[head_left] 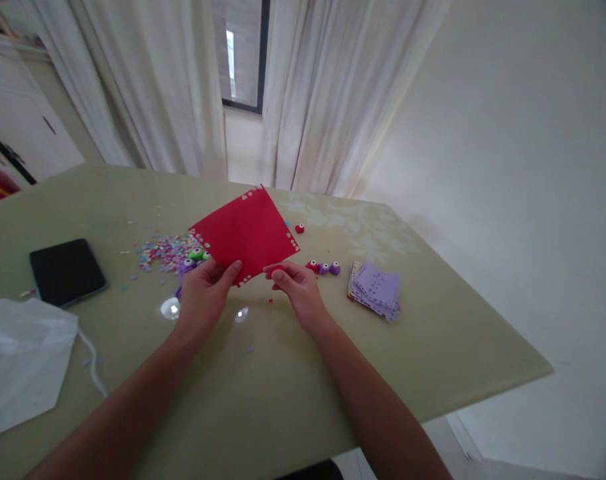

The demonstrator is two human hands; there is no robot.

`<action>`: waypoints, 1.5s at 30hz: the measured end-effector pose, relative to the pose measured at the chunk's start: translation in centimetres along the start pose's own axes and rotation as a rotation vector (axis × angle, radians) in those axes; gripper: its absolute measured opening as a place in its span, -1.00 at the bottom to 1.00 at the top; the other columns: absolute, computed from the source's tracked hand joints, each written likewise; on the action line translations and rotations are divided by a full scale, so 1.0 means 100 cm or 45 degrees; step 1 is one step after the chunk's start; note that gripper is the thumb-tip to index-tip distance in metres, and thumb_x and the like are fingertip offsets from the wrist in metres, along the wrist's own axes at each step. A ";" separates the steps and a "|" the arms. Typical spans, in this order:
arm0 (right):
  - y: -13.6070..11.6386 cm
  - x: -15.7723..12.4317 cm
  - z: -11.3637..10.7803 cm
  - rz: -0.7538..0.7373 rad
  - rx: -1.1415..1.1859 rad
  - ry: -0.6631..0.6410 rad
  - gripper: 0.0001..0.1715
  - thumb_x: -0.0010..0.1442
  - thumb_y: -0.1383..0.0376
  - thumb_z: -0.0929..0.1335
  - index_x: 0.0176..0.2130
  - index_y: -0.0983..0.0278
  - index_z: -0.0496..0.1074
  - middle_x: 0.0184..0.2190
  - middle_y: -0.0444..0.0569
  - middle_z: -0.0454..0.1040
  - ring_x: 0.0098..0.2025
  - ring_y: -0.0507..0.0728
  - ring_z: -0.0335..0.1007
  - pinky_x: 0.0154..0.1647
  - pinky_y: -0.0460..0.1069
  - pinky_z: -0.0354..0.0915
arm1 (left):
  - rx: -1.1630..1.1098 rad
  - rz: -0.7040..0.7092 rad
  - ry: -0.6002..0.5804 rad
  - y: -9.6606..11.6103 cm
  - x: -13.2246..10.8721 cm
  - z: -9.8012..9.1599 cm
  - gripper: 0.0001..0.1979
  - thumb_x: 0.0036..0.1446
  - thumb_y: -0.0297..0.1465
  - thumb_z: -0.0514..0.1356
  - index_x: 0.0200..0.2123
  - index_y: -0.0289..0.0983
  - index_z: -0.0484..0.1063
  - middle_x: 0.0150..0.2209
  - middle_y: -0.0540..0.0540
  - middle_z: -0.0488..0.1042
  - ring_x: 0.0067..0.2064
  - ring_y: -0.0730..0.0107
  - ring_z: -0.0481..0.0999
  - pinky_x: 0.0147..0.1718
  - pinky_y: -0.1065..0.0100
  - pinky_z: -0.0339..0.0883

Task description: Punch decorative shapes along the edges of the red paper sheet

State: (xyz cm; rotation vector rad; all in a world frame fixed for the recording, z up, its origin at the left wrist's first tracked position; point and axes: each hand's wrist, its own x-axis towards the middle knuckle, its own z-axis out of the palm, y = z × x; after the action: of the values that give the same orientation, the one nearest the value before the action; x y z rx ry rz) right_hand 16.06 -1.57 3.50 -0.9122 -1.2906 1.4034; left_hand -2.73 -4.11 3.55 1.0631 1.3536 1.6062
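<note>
A red square of paper (250, 230), with small shapes punched out along its edges and corners, is raised over the table in my left hand (207, 290). The thumb lies on its front, and the other fingers go behind. At the sheet's lower right edge, my right hand (299, 287) pinches a small red craft punch (277, 271), mostly covered by the fingers. Whether the punch's slot is around the paper cannot be made out. Beyond my right hand stand a red punch (312, 266) and two purple punches (329, 269). Green punches (197, 254) and purple ones are partly hidden behind my left hand.
Multicoloured paper confetti (165, 253) is heaped at left centre. A stack of punched purple and cream paper (375, 290) lies right. A dark tablet or phone (67, 272) and a white mask (25, 360) lie left. Another red punch (299, 228) stands farther back.
</note>
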 end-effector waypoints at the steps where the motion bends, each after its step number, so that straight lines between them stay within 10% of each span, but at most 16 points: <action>1: 0.001 0.001 -0.001 0.064 -0.030 -0.002 -0.56 0.10 -0.14 0.59 -0.26 0.14 0.73 -0.26 -0.03 0.66 -0.27 0.12 0.44 -0.25 0.00 0.34 | 0.021 0.025 0.022 0.000 0.001 -0.001 -0.59 0.05 -0.08 0.51 -0.14 -0.22 0.69 -0.12 -0.14 0.77 -0.14 0.12 0.73 -0.09 0.20 0.61; 7: 0.011 0.004 0.001 0.220 0.050 -0.038 -0.44 0.01 -0.21 0.61 -0.31 0.20 0.69 -0.41 -0.10 0.56 -0.48 0.01 0.21 -0.43 -0.04 0.13 | 0.015 0.022 -0.001 0.008 -0.004 0.002 -0.59 0.07 -0.07 0.50 -0.12 -0.21 0.70 -0.04 -0.16 0.76 -0.04 0.03 0.74 -0.02 0.13 0.62; 45: 0.012 0.001 0.008 0.177 -0.046 0.025 -0.45 0.01 -0.16 0.61 -0.39 0.24 0.57 -0.48 -0.12 0.49 -0.47 0.04 0.28 -0.40 -0.01 0.21 | -0.115 0.098 -0.112 0.005 -0.006 0.008 -0.59 0.04 -0.07 0.53 -0.18 -0.26 0.71 -0.19 -0.19 0.77 -0.17 0.02 0.76 -0.14 0.13 0.66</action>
State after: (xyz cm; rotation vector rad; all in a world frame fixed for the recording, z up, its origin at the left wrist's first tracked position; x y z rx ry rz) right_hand 15.09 -1.60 2.40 -1.0545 -1.2613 1.4782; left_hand -1.75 -4.44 4.07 1.1298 1.1842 1.6413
